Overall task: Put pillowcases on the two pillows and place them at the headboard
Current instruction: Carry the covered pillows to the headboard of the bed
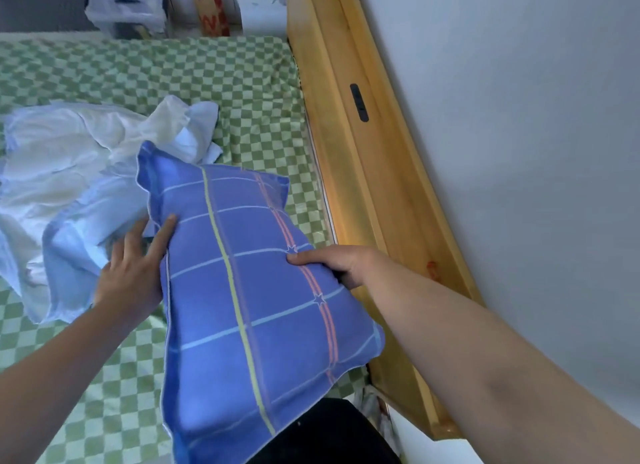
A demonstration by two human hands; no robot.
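Observation:
A pillow in a blue plaid pillowcase [252, 290] lies lengthwise near the right side of the bed, close to the wooden headboard [367, 172]. My right hand [332, 261] grips its right edge, thumb on top and fingers underneath. With straight fingers, my left hand [133, 273] presses against the pillow's left edge. A crumpled white and pale blue bundle [79, 172], a pillow or a pillowcase, I cannot tell which, lies to the left on the bed.
The bed carries a green checkered sheet [173, 75]. A grey wall [519, 117] rises behind the headboard. Bags and a brown paper bag [211, 10] stand past the bed's far end. Something black [329, 436] sits at the bottom edge.

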